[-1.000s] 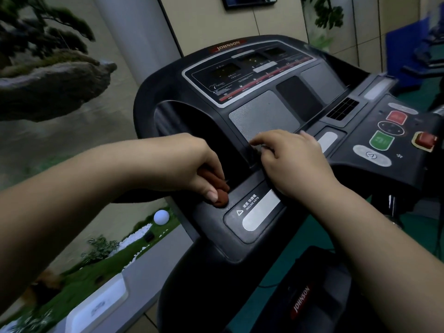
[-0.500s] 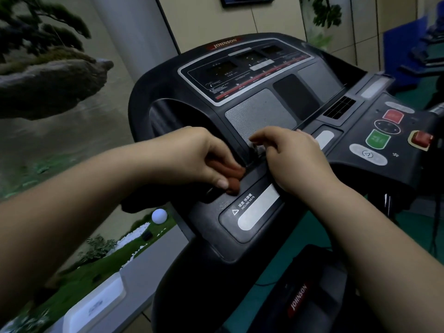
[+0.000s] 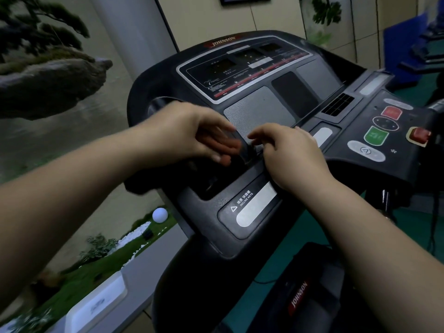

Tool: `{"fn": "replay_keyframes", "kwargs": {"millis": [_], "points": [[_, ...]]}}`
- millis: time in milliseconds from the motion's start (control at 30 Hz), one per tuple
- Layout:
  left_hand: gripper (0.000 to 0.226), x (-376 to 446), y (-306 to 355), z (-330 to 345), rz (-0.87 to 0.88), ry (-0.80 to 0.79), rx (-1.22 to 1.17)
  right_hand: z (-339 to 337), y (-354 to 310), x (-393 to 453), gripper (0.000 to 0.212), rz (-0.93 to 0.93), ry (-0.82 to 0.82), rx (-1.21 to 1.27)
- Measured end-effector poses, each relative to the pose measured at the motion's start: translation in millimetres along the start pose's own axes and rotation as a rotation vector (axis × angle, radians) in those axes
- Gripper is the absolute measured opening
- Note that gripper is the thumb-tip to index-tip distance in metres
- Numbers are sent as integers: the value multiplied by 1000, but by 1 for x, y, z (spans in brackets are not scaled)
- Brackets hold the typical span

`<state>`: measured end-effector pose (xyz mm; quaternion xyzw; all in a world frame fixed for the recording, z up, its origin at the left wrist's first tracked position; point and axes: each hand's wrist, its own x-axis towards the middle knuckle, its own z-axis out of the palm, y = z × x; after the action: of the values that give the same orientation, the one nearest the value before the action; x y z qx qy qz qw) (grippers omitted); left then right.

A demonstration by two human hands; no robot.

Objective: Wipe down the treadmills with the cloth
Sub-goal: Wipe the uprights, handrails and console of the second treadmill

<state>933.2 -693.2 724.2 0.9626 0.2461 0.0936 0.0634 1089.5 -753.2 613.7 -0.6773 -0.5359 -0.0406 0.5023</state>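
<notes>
The black Johnson treadmill console (image 3: pixel 254 205) fills the middle of the view, with a grey speaker grille (image 3: pixel 259 111) below its display. A dark cloth (image 3: pixel 153 181) lies bunched over the console's left side, hard to tell from the black plastic. My left hand (image 3: pixel 192 133) hovers over it with fingers curled, gripping a fold; it is motion-blurred. My right hand (image 3: pixel 290 155) sits just right of it, fingertips pinching a dark edge of the cloth at the grille's lower corner. The two hands almost touch.
Red and green buttons (image 3: pixel 376 135) and a red safety key (image 3: pixel 419 135) sit on the console's right panel. The treadmill deck (image 3: pixel 302 299) lies below. A planter ledge with a white ball (image 3: pixel 159 215) runs along the left. More machines stand at the far right.
Both hands have moved up the console from the incline-key panel toward the grille. My left hand has slid right, closing on the right hand.
</notes>
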Motion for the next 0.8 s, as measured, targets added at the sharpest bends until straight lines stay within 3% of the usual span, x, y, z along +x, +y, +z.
{"fn": "replay_keyframes", "kwargs": {"millis": [100,167,300,500,633,800], "points": [[46,10,-4,-17,124,144,443,1,1,1,45,-3,11,0],[46,22,-6,-15,215,124,602,1,1,0,45,-4,10,-4],[45,39,-17,6,402,-14,697,0,2,0,43,-9,19,-19],[46,39,-30,-19,295,158,651,4,3,2,40,-9,11,-34],[50,40,-28,6,425,-7,682,3,2,3,39,-18,8,-54],[58,29,-46,-33,351,-48,774,5,3,3,40,-24,12,-31]]}}
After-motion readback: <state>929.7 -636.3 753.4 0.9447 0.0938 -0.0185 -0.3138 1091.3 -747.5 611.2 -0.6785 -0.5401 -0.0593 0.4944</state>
